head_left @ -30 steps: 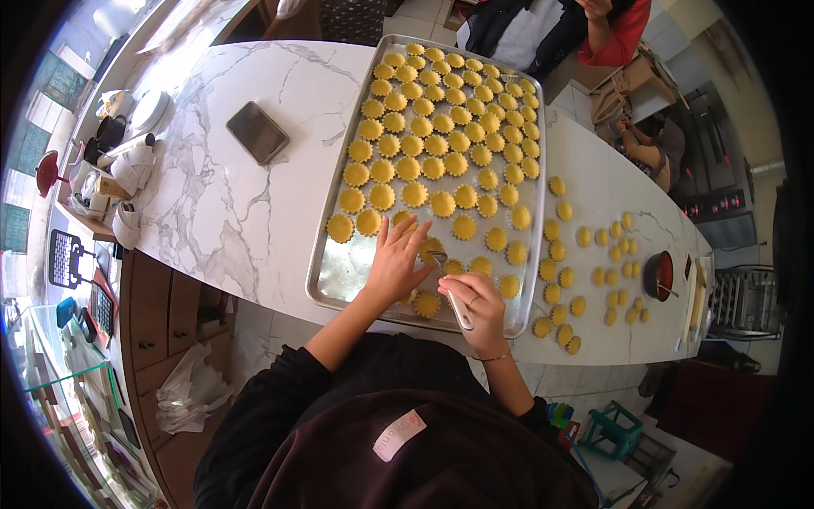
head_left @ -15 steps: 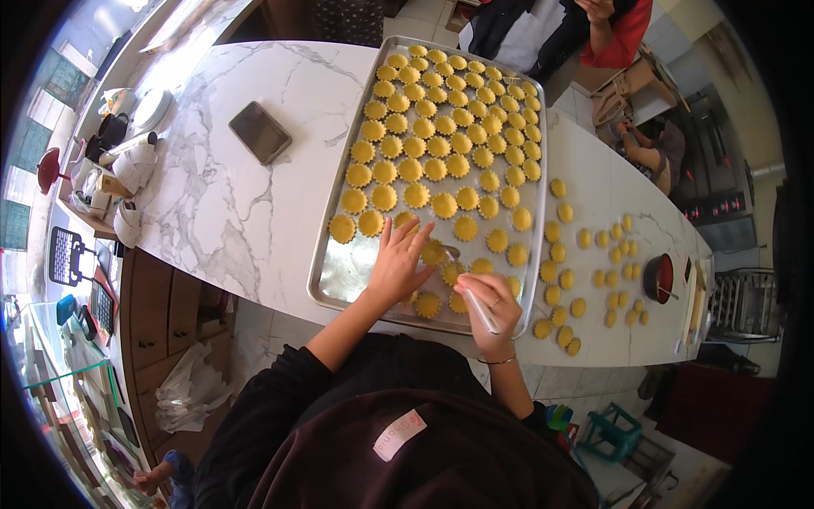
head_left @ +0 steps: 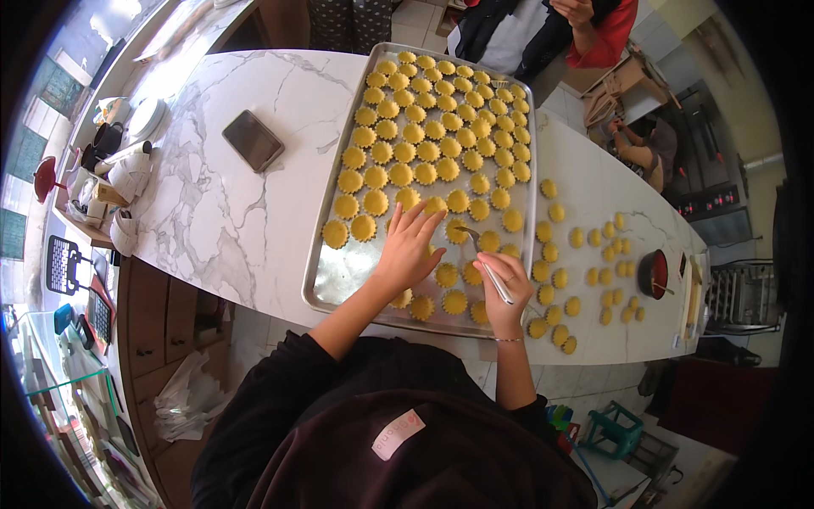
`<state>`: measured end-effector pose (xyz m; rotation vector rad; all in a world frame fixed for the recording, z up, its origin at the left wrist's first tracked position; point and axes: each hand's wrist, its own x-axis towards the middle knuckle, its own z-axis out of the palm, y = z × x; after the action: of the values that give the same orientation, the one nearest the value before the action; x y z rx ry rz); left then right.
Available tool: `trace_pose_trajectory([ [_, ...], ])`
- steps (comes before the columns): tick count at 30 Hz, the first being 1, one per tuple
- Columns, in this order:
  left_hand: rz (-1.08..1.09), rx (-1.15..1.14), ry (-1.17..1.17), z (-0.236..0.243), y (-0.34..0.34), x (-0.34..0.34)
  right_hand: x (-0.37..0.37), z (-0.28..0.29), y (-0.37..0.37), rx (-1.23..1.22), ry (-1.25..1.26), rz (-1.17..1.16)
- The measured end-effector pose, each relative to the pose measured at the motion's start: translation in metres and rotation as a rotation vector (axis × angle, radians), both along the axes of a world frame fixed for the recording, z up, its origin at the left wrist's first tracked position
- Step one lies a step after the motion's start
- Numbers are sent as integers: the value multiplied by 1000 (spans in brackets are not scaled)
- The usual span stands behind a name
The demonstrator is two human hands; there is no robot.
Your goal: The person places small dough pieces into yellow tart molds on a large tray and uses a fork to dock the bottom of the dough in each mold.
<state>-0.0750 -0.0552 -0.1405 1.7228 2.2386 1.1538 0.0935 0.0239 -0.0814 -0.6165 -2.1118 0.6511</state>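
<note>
A large metal baking tray (head_left: pixel 326 276) lies on the table, filled with rows of yellow fluted tart shells (head_left: pixel 426 151). My left hand (head_left: pixel 409 250) is over the near part of the tray, palm down with fingers stretched out. Its fingertips reach a tart shell (head_left: pixel 435 206); whether they press on it I cannot tell. Held in my right hand (head_left: pixel 506 293) is a fork (head_left: pixel 497 284) with a pale handle. The fork's head is at a tart shell (head_left: pixel 456 231) just right of my left fingers. Some shells beneath my left hand are hidden.
More yellow pieces (head_left: pixel 577 237) sit on the marble-patterned table (head_left: pixel 203 204) right of the tray, near a dark pot with a red inside (head_left: pixel 653 273). A phone (head_left: pixel 253 141) lies to the left. Another person's hand (head_left: pixel 574 13) shows beyond the tray's far end.
Both hands have moved farther up the tray, the fork going from one tart shell to another beyond it. My right hand has also shifted slightly right. The view has moved a little.
</note>
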Motion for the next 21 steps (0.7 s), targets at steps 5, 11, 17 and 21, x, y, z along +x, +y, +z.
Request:
trace_pose_trajectory([
  [5,-132,-47,20,0,28,-4,-6,-2,2,1,-53,49],
  [11,-160,-108,29,-7,36,0,-9,-4,2,16,-64,72],
  [17,-146,-121,35,-10,38,1,-9,-8,3,39,-79,81],
  [21,-138,-118,37,-12,39,1,-11,-9,4,52,-92,85],
])
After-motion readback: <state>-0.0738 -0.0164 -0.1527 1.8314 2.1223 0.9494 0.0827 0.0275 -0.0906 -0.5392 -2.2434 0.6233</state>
